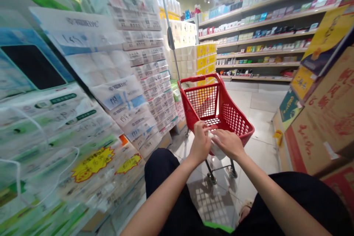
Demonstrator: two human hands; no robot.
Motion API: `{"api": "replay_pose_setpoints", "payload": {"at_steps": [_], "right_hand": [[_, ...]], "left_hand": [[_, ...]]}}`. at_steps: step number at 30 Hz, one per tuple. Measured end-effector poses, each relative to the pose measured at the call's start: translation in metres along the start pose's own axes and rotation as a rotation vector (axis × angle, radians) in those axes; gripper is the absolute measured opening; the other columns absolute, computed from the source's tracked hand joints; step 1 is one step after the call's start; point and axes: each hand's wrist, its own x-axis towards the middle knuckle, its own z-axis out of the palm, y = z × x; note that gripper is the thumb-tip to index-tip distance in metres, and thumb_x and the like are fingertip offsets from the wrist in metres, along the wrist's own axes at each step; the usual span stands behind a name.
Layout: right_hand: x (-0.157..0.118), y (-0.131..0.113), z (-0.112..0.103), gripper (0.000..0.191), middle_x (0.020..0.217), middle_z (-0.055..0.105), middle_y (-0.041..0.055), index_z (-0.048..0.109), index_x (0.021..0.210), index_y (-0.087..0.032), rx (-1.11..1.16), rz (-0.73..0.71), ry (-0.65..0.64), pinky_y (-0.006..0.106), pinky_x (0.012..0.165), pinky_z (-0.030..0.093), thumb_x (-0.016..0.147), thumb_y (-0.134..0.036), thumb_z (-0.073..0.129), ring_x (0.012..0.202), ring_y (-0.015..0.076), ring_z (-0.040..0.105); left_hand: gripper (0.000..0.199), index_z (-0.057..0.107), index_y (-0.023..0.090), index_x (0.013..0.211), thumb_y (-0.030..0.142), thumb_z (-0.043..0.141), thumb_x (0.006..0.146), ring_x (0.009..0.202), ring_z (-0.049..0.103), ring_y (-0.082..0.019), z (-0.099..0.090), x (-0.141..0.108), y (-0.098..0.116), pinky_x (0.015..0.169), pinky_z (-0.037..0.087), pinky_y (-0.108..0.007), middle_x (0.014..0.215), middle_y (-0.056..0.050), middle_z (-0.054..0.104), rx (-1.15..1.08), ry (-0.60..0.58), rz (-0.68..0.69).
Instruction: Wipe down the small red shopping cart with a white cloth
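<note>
Whitish item at right hand, yellow starburst label with blurred writing

Single head-worn view, facing forward and down over knees (hands near, below centre), shelves far.

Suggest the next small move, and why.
Perhaps ease the pale item forward over the red cart: it sits between the left hand and right hand, and the cart's open top lies just ahead.
</note>
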Motion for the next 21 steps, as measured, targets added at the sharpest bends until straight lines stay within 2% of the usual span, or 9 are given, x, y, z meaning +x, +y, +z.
{"api": "replay_pose_setpoints", "payload": {"at_steps": [1,4,7,9,12,15,18,21], "right_hand": [[-0.002,0.0,0.0,0.047,0.112,0.07,0.0066,0.063,0.119,-0.029,-0.068,-0.014,0.01,0.035,0.076,0.042,0.096,-0.061,0.038,0.098,0.0241,0.062],[-0.006,0.002,-0.002,0.045,0.106,0.07,0.0082,0.064,0.112,-0.026,-0.179,-0.053,0.046,0.033,0.071,0.038,0.092,-0.063,0.047,0.093,0.0233,0.061],[-0.006,0.005,-0.003,0.043,0.11,0.067,0.0077,0.061,0.115,-0.025,-0.177,-0.091,0.042,0.033,0.072,0.038,0.095,-0.06,0.044,0.091,0.0212,0.061],[-0.006,0.008,-0.003,0.044,0.117,0.065,0.0077,0.058,0.12,-0.025,-0.164,-0.097,0.056,0.034,0.078,0.039,0.096,-0.058,0.043,0.093,0.021,0.061],[-0.008,0.016,-0.002,0.044,0.123,0.062,0.0091,0.056,0.124,-0.024,-0.181,-0.06,0.151,0.038,0.091,0.037,0.096,-0.056,0.043,0.106,0.0241,0.058],[-0.013,0.027,-0.002,0.042,0.124,0.061,0.0109,0.057,0.123,-0.024,-0.235,0.019,0.257,0.042,0.097,0.033,0.096,-0.054,0.044,0.113,0.0275,0.053],[-0.018,0.035,-0.004,0.038,0.116,0.063,0.011,0.06,0.118,-0.024,-0.272,0.117,0.31,0.043,0.094,0.032,0.096,-0.051,0.044,0.105,0.0278,0.053],[-0.019,0.027,-0.005,0.036,0.105,0.065,0.0096,0.061,0.114,-0.024,-0.288,0.15,0.274,0.042,0.09,0.032,0.098,-0.049,0.04,0.095,0.0263,0.053]], "left_hand": [[0.062,0.033,0.018,0.142,0.002,0.034,0.082,0.141,0.038,-0.017,-0.008,0.008,-0.01,0.12,0.033,-0.04,0.146,-0.012,0.043,0.026,0.005,0.017],[0.064,0.041,0.026,0.143,0.001,0.037,0.083,0.147,0.03,-0.018,-0.016,0.031,-0.041,0.124,0.023,-0.045,0.151,-0.004,0.043,0.214,-0.145,0.134],[0.062,0.042,0.029,0.144,0.004,0.037,0.087,0.149,0.026,-0.016,-0.002,0.039,-0.063,0.124,0.019,-0.046,0.157,0.0,0.038,0.379,-0.286,0.214],[0.061,0.041,0.025,0.145,0.005,0.038,0.087,0.15,0.023,-0.017,0.012,0.036,-0.069,0.124,0.019,-0.046,0.16,-0.002,0.032,0.432,-0.296,0.217],[0.064,0.036,0.02,0.149,0.01,0.045,0.086,0.152,0.015,-0.022,0.027,0.026,-0.067,0.124,0.016,-0.049,0.163,-0.007,0.023,0.441,-0.246,0.22],[0.073,0.031,0.022,0.151,0.014,0.053,0.082,0.153,0.01,-0.026,0.032,0.019,-0.058,0.124,0.012,-0.051,0.164,-0.006,0.018,0.409,-0.24,0.263],[0.081,0.03,0.027,0.152,0.014,0.058,0.077,0.153,0.008,-0.028,0.036,0.018,-0.049,0.123,0.011,-0.054,0.165,-0.005,0.016,0.37,-0.25,0.266],[0.083,0.032,0.027,0.151,0.016,0.062,0.074,0.153,0.005,-0.031,0.047,0.019,-0.039,0.123,0.013,-0.056,0.164,-0.007,0.016,0.334,-0.243,0.223]]}}
